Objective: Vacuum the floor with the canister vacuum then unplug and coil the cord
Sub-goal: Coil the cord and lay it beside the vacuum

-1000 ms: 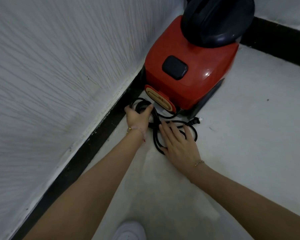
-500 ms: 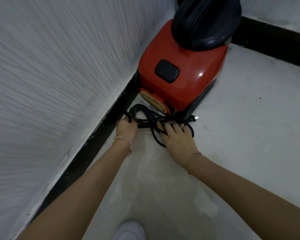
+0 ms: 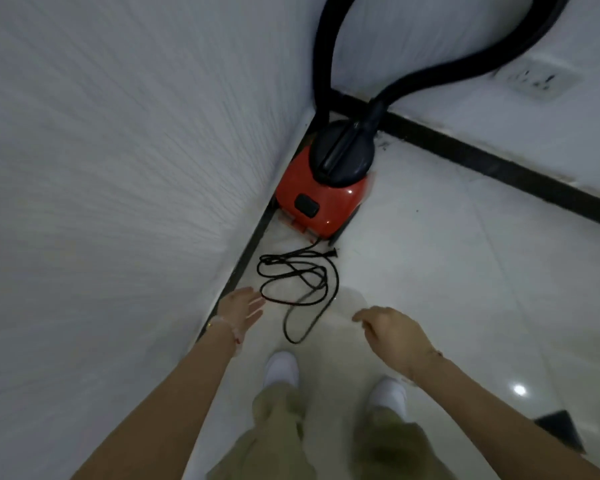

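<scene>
The red canister vacuum (image 3: 321,199) stands in the room corner against the left wall, its black hose (image 3: 426,74) looping up and out of the top of the view. Its black cord (image 3: 297,282) lies in loose loops on the white floor just in front of the vacuum, with the plug (image 3: 332,253) free beside the vacuum's base. My left hand (image 3: 241,304) hovers flat and empty at the left edge of the cord loops. My right hand (image 3: 388,329) hangs empty, fingers loosely apart, to the right of the cord and apart from it.
A textured white wall (image 3: 118,202) with a black baseboard (image 3: 243,265) runs along the left. A wall socket (image 3: 530,79) sits on the far wall at upper right. My legs and white shoes (image 3: 281,370) stand just below the cord. White tiled floor spreads to the right.
Both hands have let go of the cord and pulled back from it. The view has risen and moved away, so the vacuum looks smaller and the hose and socket have come into view.
</scene>
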Demonstrator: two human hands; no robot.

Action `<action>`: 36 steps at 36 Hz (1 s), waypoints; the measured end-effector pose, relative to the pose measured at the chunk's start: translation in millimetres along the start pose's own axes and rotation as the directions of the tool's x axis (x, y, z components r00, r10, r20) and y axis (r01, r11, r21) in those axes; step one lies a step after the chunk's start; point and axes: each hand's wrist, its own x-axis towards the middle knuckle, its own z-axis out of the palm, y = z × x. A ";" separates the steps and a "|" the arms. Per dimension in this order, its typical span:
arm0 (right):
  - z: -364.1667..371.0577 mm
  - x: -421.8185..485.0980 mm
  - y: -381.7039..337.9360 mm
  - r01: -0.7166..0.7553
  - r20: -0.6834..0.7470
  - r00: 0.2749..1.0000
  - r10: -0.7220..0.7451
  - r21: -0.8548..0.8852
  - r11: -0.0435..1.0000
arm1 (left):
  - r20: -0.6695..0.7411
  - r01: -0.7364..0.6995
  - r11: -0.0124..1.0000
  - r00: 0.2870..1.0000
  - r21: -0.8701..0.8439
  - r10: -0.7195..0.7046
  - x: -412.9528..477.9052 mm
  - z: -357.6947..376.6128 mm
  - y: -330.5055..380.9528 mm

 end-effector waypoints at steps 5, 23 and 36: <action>-41.5 -75.6 -41.0 -0.205 0.032 0.979 0.202 0.179 0.962 | 0.039 0.005 0.997 0.999 0.074 -0.008 -79.0 -20.0 12.7; -86.5 -148.9 -56.8 -0.404 0.093 0.882 0.462 0.652 0.642 | 0.163 -0.209 0.822 0.976 0.530 0.143 -172.9 -47.2 -2.4; 75.0 1.0 52.7 -0.585 0.311 0.806 0.504 0.548 0.598 | 0.417 -0.537 0.179 0.790 0.825 0.449 65.0 24.3 -22.6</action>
